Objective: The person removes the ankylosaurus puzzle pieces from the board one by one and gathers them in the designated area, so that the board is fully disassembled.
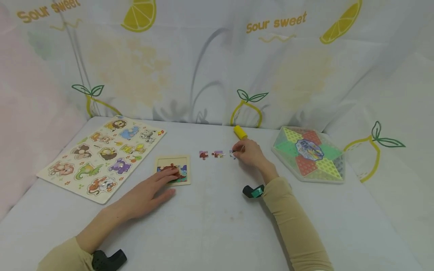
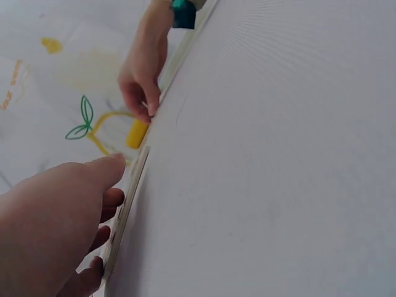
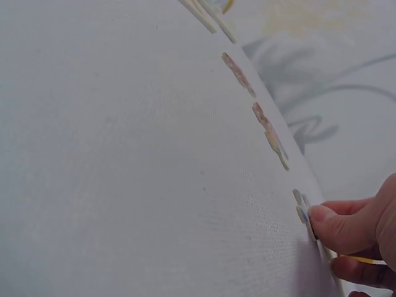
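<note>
My left hand [image 1: 145, 195] rests with outstretched fingers on a small wooden jigsaw tray [image 1: 188, 171], covering part of its brown, blue and green picture. The tray's upper part shows bare wood. To its right lie two loose jigsaw pieces in a row, a brown and purple piece [image 1: 203, 155] and a brown, purple and yellow piece [image 1: 218, 154]. At the row's right end my right hand [image 1: 250, 153] pinches a third jigsaw piece [image 3: 302, 207] between thumb and fingers, low over the white cloth; fingers hide part of it.
A large wooden animal puzzle board [image 1: 98, 154] lies on the left. Just beyond my right hand is a yellow cylinder [image 1: 240, 132]. A hexagonal box with coloured triangles [image 1: 308, 154] sits on the right. Behind the table hangs a lemon-printed cloth [image 1: 210, 56].
</note>
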Tool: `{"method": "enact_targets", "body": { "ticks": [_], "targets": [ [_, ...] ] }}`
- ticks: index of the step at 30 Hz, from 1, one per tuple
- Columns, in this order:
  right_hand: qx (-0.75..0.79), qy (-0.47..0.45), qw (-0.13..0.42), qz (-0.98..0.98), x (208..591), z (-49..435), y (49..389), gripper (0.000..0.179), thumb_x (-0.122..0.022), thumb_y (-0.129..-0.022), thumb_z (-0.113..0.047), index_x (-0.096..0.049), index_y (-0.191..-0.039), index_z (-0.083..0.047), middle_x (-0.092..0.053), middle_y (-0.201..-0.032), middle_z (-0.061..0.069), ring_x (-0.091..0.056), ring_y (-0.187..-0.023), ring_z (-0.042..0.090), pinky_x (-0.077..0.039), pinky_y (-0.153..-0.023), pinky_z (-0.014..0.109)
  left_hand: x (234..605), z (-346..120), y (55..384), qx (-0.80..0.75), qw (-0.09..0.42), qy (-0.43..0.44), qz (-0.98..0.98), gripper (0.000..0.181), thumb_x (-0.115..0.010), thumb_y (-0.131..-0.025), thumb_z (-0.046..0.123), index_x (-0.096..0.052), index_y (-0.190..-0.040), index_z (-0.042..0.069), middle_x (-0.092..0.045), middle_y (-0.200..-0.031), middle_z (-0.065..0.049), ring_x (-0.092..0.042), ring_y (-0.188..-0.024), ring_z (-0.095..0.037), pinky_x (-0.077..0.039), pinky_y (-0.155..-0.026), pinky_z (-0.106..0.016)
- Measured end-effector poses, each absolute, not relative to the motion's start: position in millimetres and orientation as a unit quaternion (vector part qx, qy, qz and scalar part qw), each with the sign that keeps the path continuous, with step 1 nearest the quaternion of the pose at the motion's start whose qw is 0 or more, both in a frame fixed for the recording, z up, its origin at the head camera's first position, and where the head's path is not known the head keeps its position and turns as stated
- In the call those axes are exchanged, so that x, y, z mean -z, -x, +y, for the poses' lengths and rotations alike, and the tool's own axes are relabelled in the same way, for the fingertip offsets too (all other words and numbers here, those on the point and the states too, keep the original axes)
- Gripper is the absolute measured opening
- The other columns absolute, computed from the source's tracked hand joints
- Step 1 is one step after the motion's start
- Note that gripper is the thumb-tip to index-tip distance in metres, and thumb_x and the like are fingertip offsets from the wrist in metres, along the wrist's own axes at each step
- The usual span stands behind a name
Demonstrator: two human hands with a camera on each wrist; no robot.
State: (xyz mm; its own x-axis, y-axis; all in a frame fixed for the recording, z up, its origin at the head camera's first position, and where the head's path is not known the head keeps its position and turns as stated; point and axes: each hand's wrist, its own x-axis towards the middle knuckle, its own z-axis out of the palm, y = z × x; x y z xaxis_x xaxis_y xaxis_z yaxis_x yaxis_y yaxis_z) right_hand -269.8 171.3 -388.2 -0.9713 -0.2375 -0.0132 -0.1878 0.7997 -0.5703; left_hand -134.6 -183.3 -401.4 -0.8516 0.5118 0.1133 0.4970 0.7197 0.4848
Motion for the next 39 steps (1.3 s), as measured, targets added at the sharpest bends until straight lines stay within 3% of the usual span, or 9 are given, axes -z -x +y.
{"method": "enact_targets", "body": {
  "ticks": [5,9,17,26,33,39],
  "targets": [
    [0.299,0.115,0.04,0.946,390.0,169.9,269.9,0.015,-0.069,-0.093,-0.01,-0.073,-0.107,-0.007,-0.065,-0.106,0.009,-0.055,-0.096,0.026,-0.047,-0.087,0.037,391.9,-192.1,131.0,-0.21,-0.009,-0.258,0.943,0.044,-0.054,-0.102,0.044,-0.062,-0.136,0.017,-0.054,-0.146,-0.003,-0.051,-0.135,-0.03,-0.045,-0.106,-0.053],
    [0.299,0.108,0.039,0.947,388.9,170.7,269.4,0.015,-0.069,-0.094,-0.01,-0.073,-0.108,-0.008,-0.064,-0.107,0.009,-0.055,-0.096,0.026,-0.048,-0.087,0.037,383.0,-198.2,125.6,-0.168,-0.009,-0.261,0.951,0.044,-0.056,-0.101,0.044,-0.066,-0.132,0.014,-0.061,-0.139,-0.003,-0.056,-0.129,-0.03,-0.047,-0.104,-0.053],
    [0.293,0.107,0.041,0.949,385.8,166.8,268.1,0.015,-0.067,-0.093,-0.008,-0.073,-0.108,-0.007,-0.064,-0.109,0.01,-0.057,-0.097,0.027,-0.048,-0.087,0.038,380.5,-209.2,108.2,-0.182,0.024,-0.243,0.952,0.062,-0.056,-0.097,0.056,-0.056,-0.144,0.015,-0.05,-0.151,-0.005,-0.047,-0.137,-0.036,-0.046,-0.104,-0.058],
    [0.306,0.091,0.041,0.947,381.7,162.4,264.2,0.017,-0.064,-0.095,-0.011,-0.072,-0.11,-0.008,-0.058,-0.115,0.012,-0.055,-0.099,0.028,-0.048,-0.086,0.038,384.3,-210.4,106.6,-0.191,0.028,-0.244,0.95,0.067,-0.055,-0.096,0.059,-0.052,-0.147,0.016,-0.046,-0.154,-0.004,-0.045,-0.139,-0.034,-0.044,-0.107,-0.056],
    [0.32,0.188,-0.021,0.928,367.9,124.6,250.8,0.016,-0.063,-0.096,-0.009,-0.073,-0.108,-0.005,-0.059,-0.11,0.012,-0.059,-0.094,0.027,-0.05,-0.083,0.036,387.0,-210.7,108.0,-0.197,0.022,-0.245,0.949,0.067,-0.056,-0.096,0.058,-0.05,-0.148,0.016,-0.043,-0.156,-0.003,-0.043,-0.142,-0.033,-0.042,-0.11,-0.055],
    [0.304,0.299,0.04,0.903,365.0,55.3,231.5,0.019,-0.064,-0.097,-0.009,-0.072,-0.114,-0.007,-0.065,-0.106,0.007,-0.06,-0.091,0.019,-0.049,-0.078,0.025,389.1,-210.6,111.2,-0.214,0.029,-0.239,0.947,0.064,-0.055,-0.097,0.058,-0.05,-0.148,0.019,-0.042,-0.157,0.0,-0.038,-0.144,-0.038,-0.038,-0.112,-0.058]
  ]
}}
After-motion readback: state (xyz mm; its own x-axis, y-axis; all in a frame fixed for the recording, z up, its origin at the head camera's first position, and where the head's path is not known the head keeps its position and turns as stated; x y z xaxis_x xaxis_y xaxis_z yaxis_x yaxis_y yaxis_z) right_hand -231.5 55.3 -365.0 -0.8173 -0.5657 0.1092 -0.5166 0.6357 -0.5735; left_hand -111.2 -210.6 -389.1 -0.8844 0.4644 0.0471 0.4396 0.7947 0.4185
